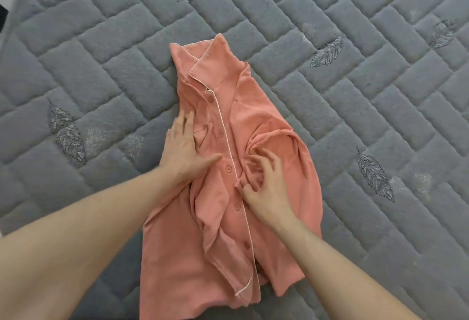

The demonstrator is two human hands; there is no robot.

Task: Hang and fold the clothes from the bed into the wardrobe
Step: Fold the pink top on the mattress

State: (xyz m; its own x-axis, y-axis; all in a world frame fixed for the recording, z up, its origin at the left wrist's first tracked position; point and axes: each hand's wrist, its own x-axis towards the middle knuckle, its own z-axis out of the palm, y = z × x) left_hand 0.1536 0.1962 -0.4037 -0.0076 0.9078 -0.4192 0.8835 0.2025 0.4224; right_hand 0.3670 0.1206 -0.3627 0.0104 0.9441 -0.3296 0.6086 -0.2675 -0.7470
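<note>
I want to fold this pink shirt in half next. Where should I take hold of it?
Probably pinch the pink shirt at its two bottom hem corners, nearest you, and carry them up to the collar. It lies buttoned, front up, collar away, both sides already turned in, so the hem is the free edge.

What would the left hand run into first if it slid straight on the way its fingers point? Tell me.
The left hand lies flat on the pink shirt, fingers pointing up the bed toward the collar. Sliding on, it would probably meet that folded collar first, though its line may run just left of it, onto the grey quilted bed cover.
</note>
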